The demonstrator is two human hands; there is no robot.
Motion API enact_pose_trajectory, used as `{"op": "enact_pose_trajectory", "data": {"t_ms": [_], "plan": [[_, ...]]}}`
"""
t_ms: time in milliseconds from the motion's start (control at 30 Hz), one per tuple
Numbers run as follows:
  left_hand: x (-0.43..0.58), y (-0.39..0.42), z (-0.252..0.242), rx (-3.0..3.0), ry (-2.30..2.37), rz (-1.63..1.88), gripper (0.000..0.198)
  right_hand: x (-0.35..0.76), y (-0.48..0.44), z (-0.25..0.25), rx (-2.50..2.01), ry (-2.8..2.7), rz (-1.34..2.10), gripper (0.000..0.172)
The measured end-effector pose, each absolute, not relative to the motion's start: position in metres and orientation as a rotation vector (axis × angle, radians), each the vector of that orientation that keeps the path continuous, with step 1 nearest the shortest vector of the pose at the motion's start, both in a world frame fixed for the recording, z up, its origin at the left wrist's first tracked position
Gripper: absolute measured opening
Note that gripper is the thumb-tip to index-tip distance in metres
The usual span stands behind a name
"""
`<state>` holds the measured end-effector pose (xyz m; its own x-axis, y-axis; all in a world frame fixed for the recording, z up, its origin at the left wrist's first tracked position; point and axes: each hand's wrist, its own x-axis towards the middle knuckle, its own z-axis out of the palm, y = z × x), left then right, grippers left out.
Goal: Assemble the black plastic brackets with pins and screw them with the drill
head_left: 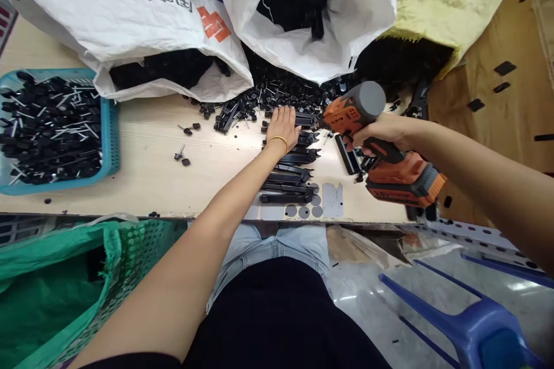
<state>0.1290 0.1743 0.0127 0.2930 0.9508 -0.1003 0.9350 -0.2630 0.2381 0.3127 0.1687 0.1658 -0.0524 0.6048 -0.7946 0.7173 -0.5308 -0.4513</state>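
Observation:
My right hand (383, 128) is wrapped round the grip of an orange and black cordless drill (352, 108), its battery hanging low at the right. The drill's nose points left and meets the end of a black plastic part (306, 120). My left hand (283, 125) lies flat across that part, fingers stretched out and close together. Below it, several similar long black parts (298, 155) lie in a row down the table towards me. Whether the drill's bit sits in a screw is too small to tell.
A blue basket (113, 132) full of black-headed screws stands at the left. White sacks (142, 23) and a yellow sack (450, 6) of black parts line the back. Loose screws (277, 92) are heaped before them. A blue stool (476, 323) stands at lower right.

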Motion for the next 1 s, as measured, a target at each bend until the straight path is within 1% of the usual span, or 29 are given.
{"op": "enact_pose_trajectory", "data": {"t_ms": [100, 233, 367, 467, 567, 700, 767, 900, 1000], "plan": [[0.128, 0.173, 0.013, 2.309, 1.73, 0.099, 0.061, 0.312, 0.155, 0.171, 2.034, 1.404, -1.666, 0.019], [0.129, 0.173, 0.012, 2.299, 1.725, 0.105, 0.061, 0.309, 0.155, 0.161, 1.962, 1.393, -1.601, 0.016], [0.128, 0.175, 0.008, 2.313, 1.674, 0.137, 0.061, 0.302, 0.164, 0.15, 1.924, 1.494, -1.481, 0.018], [0.128, 0.179, 0.006, 2.335, 1.639, 0.128, 0.06, 0.297, 0.166, 0.151, 1.912, 1.51, -1.423, 0.021], [0.125, 0.176, 0.009, 2.352, 1.596, 0.151, 0.062, 0.296, 0.158, 0.161, 1.934, 1.522, -1.447, 0.022], [0.117, 0.151, 0.018, 2.353, 1.573, 0.245, 0.064, 0.304, 0.136, 0.177, 1.897, 1.519, -1.548, 0.016], [0.113, 0.135, 0.02, 2.328, 1.603, 0.207, 0.064, 0.307, 0.126, 0.181, 1.901, 1.443, -1.579, 0.016], [0.11, 0.119, 0.014, 2.31, 1.622, 0.136, 0.064, 0.307, 0.119, 0.175, 1.876, 1.367, -1.64, 0.024], [0.11, 0.12, 0.009, 2.339, 1.607, 0.165, 0.062, 0.305, 0.123, 0.164, 1.851, 1.405, -1.591, 0.021]]}}
